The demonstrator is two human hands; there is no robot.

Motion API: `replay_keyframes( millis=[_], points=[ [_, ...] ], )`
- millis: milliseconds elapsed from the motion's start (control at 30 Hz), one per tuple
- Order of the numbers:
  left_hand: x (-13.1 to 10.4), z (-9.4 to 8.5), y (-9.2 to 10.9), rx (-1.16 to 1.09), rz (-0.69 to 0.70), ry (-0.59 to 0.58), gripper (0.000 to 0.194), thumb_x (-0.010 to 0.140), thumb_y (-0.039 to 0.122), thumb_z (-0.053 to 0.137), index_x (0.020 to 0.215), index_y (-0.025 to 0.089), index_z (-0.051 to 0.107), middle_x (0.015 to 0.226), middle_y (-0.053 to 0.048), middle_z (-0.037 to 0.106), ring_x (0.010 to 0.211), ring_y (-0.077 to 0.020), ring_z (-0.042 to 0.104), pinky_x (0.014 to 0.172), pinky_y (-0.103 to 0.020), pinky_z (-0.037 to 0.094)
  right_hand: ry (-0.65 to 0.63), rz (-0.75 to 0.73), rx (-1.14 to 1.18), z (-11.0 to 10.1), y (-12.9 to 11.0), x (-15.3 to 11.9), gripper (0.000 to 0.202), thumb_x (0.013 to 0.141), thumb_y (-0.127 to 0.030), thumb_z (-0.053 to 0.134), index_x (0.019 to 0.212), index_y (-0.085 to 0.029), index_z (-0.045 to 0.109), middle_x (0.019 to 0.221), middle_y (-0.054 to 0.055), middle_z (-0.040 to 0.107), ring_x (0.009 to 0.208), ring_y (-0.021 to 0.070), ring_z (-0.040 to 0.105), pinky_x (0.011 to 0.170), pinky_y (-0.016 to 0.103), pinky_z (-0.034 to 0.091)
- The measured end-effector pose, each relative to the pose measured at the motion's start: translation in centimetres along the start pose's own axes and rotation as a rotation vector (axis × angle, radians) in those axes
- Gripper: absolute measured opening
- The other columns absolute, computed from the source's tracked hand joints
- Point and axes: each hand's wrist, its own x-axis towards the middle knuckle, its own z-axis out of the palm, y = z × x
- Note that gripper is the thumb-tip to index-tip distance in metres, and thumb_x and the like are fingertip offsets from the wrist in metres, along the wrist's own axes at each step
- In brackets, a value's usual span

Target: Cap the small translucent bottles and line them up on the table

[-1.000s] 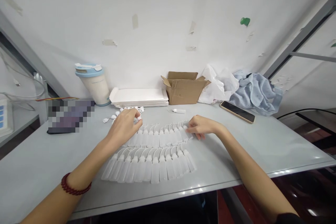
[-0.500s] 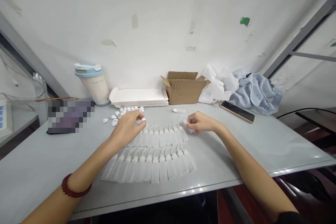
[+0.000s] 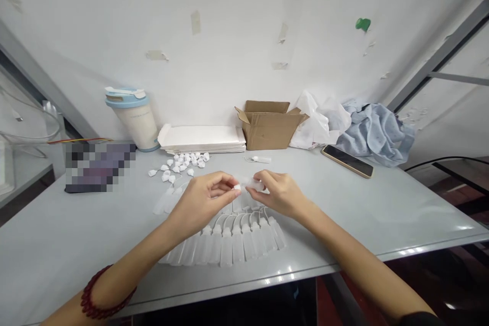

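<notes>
1. The left hand (image 3: pixel 200 201) pinches a small white cap (image 3: pixel 237 188) between thumb and finger, its fingers nearly closed.
2. The right hand (image 3: pixel 286 193) has its fingers narrow around a clear tube (image 3: pixel 250 182), which lies roughly level in the air, its near end just beside the cap. Whether they touch, I cannot tell.
3. Both are above the laid-out tubes (image 3: pixel 226 250) on the counter (image 3: pixel 328 224); hands a little higher would better spare those rows a knock.
4. Cap and tube are best lined up straight, since a tilt could make them catch.
5. The tube looks thin and soft, so a light, steady pinch should suit it better than a squeeze.
6. The loose caps (image 3: pixel 177 168) lie behind the left hand, within easy reach.
</notes>
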Motion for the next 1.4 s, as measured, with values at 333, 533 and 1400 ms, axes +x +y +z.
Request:
replay_keyframes(
  millis=[333, 533, 1400],
  points=[
    [0.5, -0.9, 0.1, -0.130, -0.065, -0.047, 0.016, 0.074, 0.036, 0.069, 0.079, 0.020, 0.069, 0.080, -0.001, 0.070, 0.077, -0.0195, 0.069, 0.076, -0.032, 0.058, 0.135, -0.351, -0.342, -1.8, -1.9, 0.3, 0.005, 0.088, -0.012, 0.051, 0.088, -0.015, 0.055, 0.079, 0.006, 0.069, 0.058, 0.0133, 0.059, 0.045, 0.025, 0.039],
    [0.4, -0.9, 0.2, -0.109, -0.107, -0.016, 0.016, 0.071, 0.035, 0.071, 0.077, 0.020, 0.068, 0.073, -0.002, 0.071, 0.073, -0.0208, 0.070, 0.073, -0.034, 0.059, 0.157, -0.356, -0.266, -1.6, -1.8, 0.0, 0.009, 0.089, -0.013, 0.051, 0.096, -0.016, 0.056, 0.083, 0.007, 0.068, 0.063, 0.0148, 0.061, 0.048, 0.025, 0.041],
    [0.9, -1.4, -0.6, -0.239, -0.262, -0.147, 0.030, 0.078, 0.044, 0.066, 0.074, 0.015, 0.065, 0.075, -0.004, 0.070, 0.070, -0.0194, 0.071, 0.072, -0.031, 0.058, 0.273, -0.211, 0.004, -0.4, -1.8, 0.2, 0.013, 0.087, -0.024, 0.062, 0.093, -0.012, 0.058, 0.079, 0.008, 0.071, 0.066, 0.0152, 0.066, 0.057, 0.024, 0.053]
  ],
)
